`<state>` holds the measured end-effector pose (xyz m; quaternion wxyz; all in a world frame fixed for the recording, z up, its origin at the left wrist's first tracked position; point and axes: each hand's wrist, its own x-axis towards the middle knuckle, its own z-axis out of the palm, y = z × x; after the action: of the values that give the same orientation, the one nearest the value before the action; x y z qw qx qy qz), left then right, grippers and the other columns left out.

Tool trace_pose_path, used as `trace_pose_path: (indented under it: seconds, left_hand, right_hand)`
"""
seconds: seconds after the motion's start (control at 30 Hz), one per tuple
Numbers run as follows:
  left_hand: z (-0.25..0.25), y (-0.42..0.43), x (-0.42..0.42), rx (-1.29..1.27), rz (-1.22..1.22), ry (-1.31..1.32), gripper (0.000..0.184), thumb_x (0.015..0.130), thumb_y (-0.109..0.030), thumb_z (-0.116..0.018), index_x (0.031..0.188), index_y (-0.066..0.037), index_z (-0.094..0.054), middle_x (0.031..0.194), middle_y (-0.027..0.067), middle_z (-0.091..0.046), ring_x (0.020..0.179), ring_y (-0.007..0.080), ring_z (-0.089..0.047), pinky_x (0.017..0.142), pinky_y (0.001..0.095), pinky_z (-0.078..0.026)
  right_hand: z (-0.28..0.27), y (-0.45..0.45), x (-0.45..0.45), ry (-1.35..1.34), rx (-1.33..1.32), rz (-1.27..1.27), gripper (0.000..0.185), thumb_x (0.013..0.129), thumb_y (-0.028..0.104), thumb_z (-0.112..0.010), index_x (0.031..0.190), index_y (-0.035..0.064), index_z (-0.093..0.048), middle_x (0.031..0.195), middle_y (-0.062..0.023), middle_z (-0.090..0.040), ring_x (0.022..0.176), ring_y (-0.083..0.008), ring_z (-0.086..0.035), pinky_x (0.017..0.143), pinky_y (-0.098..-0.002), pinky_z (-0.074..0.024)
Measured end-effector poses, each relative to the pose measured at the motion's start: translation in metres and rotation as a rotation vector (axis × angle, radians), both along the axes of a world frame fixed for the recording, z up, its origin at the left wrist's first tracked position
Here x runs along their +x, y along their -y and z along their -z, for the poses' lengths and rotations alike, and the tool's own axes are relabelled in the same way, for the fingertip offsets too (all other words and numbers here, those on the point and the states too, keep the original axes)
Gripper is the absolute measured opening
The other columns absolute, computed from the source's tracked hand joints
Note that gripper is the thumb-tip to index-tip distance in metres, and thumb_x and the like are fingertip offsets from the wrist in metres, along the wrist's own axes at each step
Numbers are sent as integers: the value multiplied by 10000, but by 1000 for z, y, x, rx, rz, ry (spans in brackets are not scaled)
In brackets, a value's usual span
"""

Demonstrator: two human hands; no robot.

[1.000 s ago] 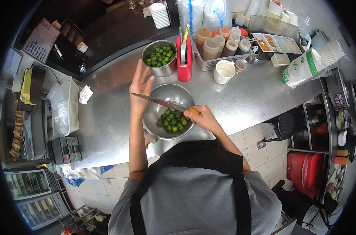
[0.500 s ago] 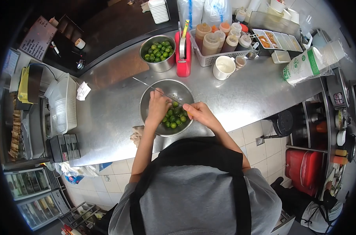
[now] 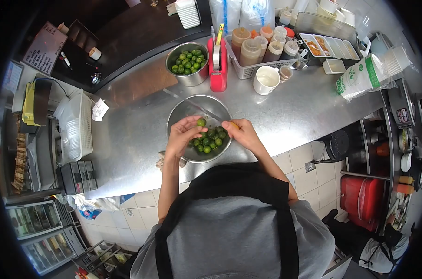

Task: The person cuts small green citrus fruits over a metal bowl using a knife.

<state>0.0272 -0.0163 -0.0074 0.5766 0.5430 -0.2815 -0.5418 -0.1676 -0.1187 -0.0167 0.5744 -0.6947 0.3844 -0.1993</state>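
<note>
A metal bowl [image 3: 180,111] stands on the steel counter in front of me, with several small green limes [image 3: 207,142] in its lower right part. Over its left side, my left hand [image 3: 183,135] grips a single lime [image 3: 201,122] between thumb and fingers. My right hand [image 3: 242,135], at the bowl's right rim, is closed around the yellow handle of a knife [image 3: 200,108]. The blade, slightly blurred, slants up and left across the bowl, beyond the held lime and apart from it.
Behind the bowl, a metal pot [image 3: 187,81] holds more limes beside a red tape dispenser [image 3: 218,69]. Sauce bottles fill a grey basket [image 3: 242,71], near a white mug [image 3: 267,80]. A crumpled cloth [image 3: 161,162] lies left of the bowl. Another person [image 3: 378,251] is at lower right.
My left hand has turned and opened out from above the limes, bringing one lime into view in its fingers. The knife blade has swung slightly up, away from the left hand.
</note>
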Motion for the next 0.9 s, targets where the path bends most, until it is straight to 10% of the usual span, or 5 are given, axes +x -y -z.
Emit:
trace_pose_path:
  seconds: [0.4, 0.9]
  left_hand:
    - [2, -25, -15, -130, -158, -271, 374, 847, -99, -581, 1188, 15, -480, 1113, 109, -563, 995, 157, -561, 862, 262, -458]
    - [1, -28, -27, -114, -261, -283, 360, 831, -96, -605, 1148, 37, -501, 1075, 114, -579, 958, 154, -573, 852, 266, -460]
  right_hand:
    - [-19, -21, 12, -40, -665, -21, 551, 581, 518, -763, 585, 11, -546, 547, -139, -550, 484, -291, -547, 470, -362, -416]
    - [-23, -24, 14, -14, -654, -34, 537, 579, 496, -771, 605, 7, -553, 571, -144, -563, 504, -297, -559, 476, -361, -419]
